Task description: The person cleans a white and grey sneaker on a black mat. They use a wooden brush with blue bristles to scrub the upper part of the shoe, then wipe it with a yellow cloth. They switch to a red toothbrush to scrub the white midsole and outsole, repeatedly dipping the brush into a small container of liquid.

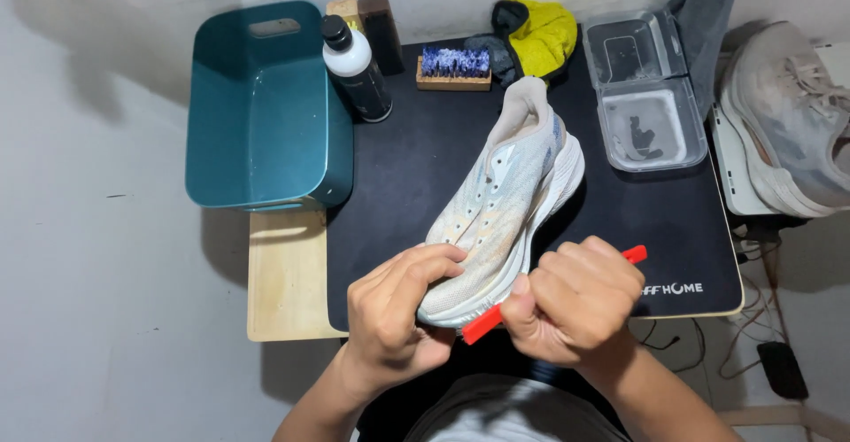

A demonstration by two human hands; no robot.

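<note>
Hands meet at the near edge of a black rectangular desk mat, which lies on a pale wooden tabletop. The left hand is curled around the toe of a white mesh running shoe with faint orange and blue streaks, fingers on the upper and thumb beneath. The right hand is closed in a fist around a red plastic brush handle, whose two ends stick out on either side of it, just beside the shoe's sole. The shoe lies slanted across the mat, heel pointing away.

Behind the heel sits a small wooden block brush with blue and white bristles, and beside that a yellow and grey cloth bundle. A black bottle with a white shoulder and black cap stands at the mat's far left corner, touching a deep teal plastic tub that holds shallow water. On the right, a clear plastic hinged box lies open, something small and dark in its near half. A second, dirty white running shoe rests past the table's right edge.
</note>
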